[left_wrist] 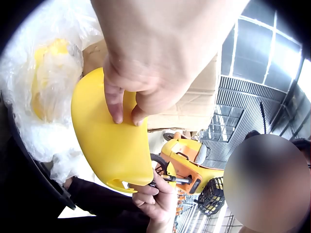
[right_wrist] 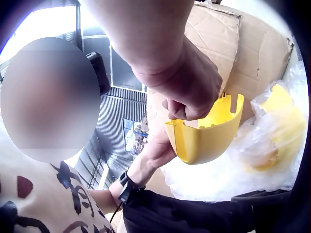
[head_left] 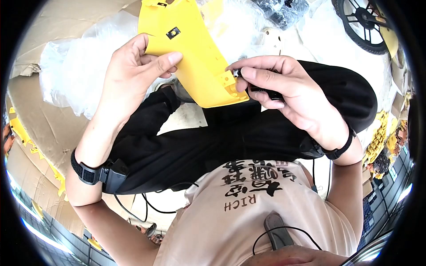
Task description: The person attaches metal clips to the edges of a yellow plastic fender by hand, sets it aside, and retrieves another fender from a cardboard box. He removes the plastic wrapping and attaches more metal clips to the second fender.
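A curved yellow plastic part [head_left: 195, 66] [left_wrist: 109, 136] [right_wrist: 206, 145] is gripped at one side by my left hand [head_left: 133, 66] [left_wrist: 146, 63], thumb on the face towards the head camera. Small black clips [head_left: 173, 33] sit on that face near its far end. My right hand [head_left: 293, 88] [left_wrist: 156, 200] [right_wrist: 197, 87] pinches a small black piece [head_left: 237, 72] between thumb and forefinger, right beside the part's near edge with tabs. More black pieces [head_left: 268, 93] are held under its other fingers. Whether the pinched piece touches the part cannot be told.
Clear plastic wrapping [head_left: 73, 66] and cardboard [head_left: 31, 95] lie around the crossed legs [head_left: 177, 137]. A black wheel [head_left: 361, 20] is at the far right. An orange and yellow vehicle with a black basket [left_wrist: 211, 196] stands in the left wrist view.
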Available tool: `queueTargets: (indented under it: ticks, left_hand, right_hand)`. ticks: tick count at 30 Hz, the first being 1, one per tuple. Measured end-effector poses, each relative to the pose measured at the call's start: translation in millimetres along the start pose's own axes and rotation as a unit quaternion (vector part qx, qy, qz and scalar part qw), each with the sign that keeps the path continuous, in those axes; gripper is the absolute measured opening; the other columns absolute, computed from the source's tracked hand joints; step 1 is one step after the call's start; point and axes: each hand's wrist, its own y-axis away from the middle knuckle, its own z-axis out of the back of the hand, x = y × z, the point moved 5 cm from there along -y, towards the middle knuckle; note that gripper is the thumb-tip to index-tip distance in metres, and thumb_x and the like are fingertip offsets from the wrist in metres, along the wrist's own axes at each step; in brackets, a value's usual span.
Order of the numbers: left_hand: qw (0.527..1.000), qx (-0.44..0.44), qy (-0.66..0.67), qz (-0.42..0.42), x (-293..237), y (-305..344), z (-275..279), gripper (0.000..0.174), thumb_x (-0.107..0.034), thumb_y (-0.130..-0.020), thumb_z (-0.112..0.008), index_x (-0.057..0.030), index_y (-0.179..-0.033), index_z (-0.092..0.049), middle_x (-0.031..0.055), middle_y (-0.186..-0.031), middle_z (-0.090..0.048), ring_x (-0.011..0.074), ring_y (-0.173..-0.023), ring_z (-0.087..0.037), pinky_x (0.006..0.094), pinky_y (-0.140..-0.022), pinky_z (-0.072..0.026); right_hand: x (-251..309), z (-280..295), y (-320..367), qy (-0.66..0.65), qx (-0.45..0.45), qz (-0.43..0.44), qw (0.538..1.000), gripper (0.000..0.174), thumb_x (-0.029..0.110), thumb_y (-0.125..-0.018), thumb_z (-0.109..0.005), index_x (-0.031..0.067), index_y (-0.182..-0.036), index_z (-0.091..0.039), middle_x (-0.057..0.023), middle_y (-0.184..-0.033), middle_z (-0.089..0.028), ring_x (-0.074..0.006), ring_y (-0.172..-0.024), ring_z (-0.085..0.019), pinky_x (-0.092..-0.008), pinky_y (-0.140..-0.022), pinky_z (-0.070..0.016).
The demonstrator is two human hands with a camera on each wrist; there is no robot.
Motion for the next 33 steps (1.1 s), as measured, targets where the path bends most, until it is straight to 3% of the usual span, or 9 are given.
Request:
queueTargets:
  ticks: [13,15,18,21,25,28,30,31,33]
  left_hand:
    - [1.000,0.001,-0.021,-0.003,3.1,0.4,-1.2,0.028,-0.013,-0.093,-0.069,-0.0007,-0.116,-0.060,0.0040,-0.102,-0.070,0.0082,-0.083,-0.064,0.0227,-0.077,-0.0506]
    - [1.000,0.002,-0.027,0.000,4.7,0.1,-1.4,0.028,-0.014,-0.093,-0.069,-0.0008,-0.116,-0.060,0.0041,-0.101,-0.070,0.0084,-0.081,-0.065,0.0225,-0.076,-0.0511]
    - [0.999,0.008,-0.033,0.017,6.2,0.6,-1.2,0.028,-0.014,-0.093,-0.069,-0.0008,-0.115,-0.060,0.0046,-0.100,-0.070,0.0090,-0.079,-0.066,0.0221,-0.074,-0.0523]
    - [0.999,0.011,-0.033,0.027,6.1,0.4,-2.8,0.028,-0.014,-0.093,-0.069,-0.0006,-0.115,-0.059,0.0056,-0.100,-0.070,0.0097,-0.078,-0.067,0.0218,-0.073,-0.0532]
    - [0.999,0.001,-0.029,0.019,1.5,0.1,-3.9,0.029,-0.014,-0.092,-0.070,0.0000,-0.116,-0.059,0.0067,-0.100,-0.070,0.0103,-0.078,-0.068,0.0216,-0.071,-0.0539]
    - [1.000,-0.005,-0.014,0.004,-0.8,0.4,-5.4,0.023,-0.015,-0.093,-0.070,0.0019,-0.105,-0.060,0.0069,-0.090,-0.071,0.0099,-0.079,-0.069,0.0216,-0.072,-0.0553]
    - [1.000,-0.004,-0.011,0.007,-0.9,2.1,-6.0,0.027,-0.015,-0.092,-0.070,0.0014,-0.111,-0.059,0.0072,-0.096,-0.070,0.0109,-0.080,-0.069,0.0222,-0.074,-0.0553]
    - [1.000,-0.003,-0.008,0.010,-0.7,2.8,-6.5,0.031,-0.014,-0.092,-0.070,0.0009,-0.117,-0.058,0.0075,-0.102,-0.070,0.0118,-0.081,-0.069,0.0229,-0.075,-0.0552]
    - [1.000,-0.012,0.006,0.013,0.4,3.9,-9.6,0.031,-0.014,-0.092,-0.070,0.0012,-0.116,-0.057,0.0080,-0.102,-0.070,0.0121,-0.081,-0.069,0.0233,-0.076,-0.0556]
  right_hand:
    - [-3.6,-0.5,-0.5,0.020,-0.017,-0.023,0.999,0.027,0.024,-0.093,-0.071,0.0016,-0.107,-0.068,-0.0043,-0.088,-0.070,-0.0035,-0.066,-0.053,-0.0134,-0.053,-0.0375]
    - [-5.0,-0.9,-0.8,0.059,-0.051,-0.017,0.997,0.019,0.020,-0.097,-0.064,0.0020,-0.104,-0.066,-0.0022,-0.083,-0.065,-0.0037,-0.062,-0.046,-0.0134,-0.046,-0.0297]
    - [-7.9,-0.1,-1.1,0.067,-0.059,-0.017,0.996,0.018,0.020,-0.097,-0.064,0.0024,-0.101,-0.066,-0.0013,-0.082,-0.064,-0.0031,-0.061,-0.045,-0.0139,-0.046,-0.0286]
    - [-7.9,4.8,-2.7,0.054,-0.045,-0.007,0.997,0.024,0.028,-0.092,-0.071,0.0048,-0.099,-0.068,0.0010,-0.082,-0.067,-0.0016,-0.063,-0.049,-0.0146,-0.052,-0.0351]
    - [-6.4,4.2,-2.5,0.053,-0.038,-0.012,0.998,0.024,0.028,-0.092,-0.071,0.0052,-0.099,-0.068,0.0019,-0.082,-0.066,-0.0012,-0.062,-0.048,-0.0144,-0.051,-0.0343]
    - [-6.4,1.9,-2.4,0.047,-0.053,-0.007,0.998,0.017,0.020,-0.097,-0.063,0.0027,-0.095,-0.065,-0.0011,-0.080,-0.063,-0.0019,-0.058,-0.041,-0.0149,-0.045,-0.0262]
    - [-5.5,2.0,-2.4,0.065,-0.051,-0.008,0.997,0.017,0.019,-0.097,-0.064,0.0024,-0.095,-0.065,-0.0013,-0.080,-0.063,-0.0017,-0.056,-0.040,-0.0149,-0.045,-0.0256]
    - [-5.9,3.5,-2.7,0.064,-0.051,-0.008,0.997,0.017,0.019,-0.097,-0.064,0.0024,-0.095,-0.065,-0.0013,-0.080,-0.063,-0.0017,-0.056,-0.040,-0.0149,-0.045,-0.0256]
    - [-7.4,6.3,-3.6,0.076,-0.045,0.001,0.996,0.023,0.025,-0.092,-0.070,0.0025,-0.100,-0.068,-0.0010,-0.081,-0.066,-0.0014,-0.062,-0.048,-0.0144,-0.051,-0.0339]
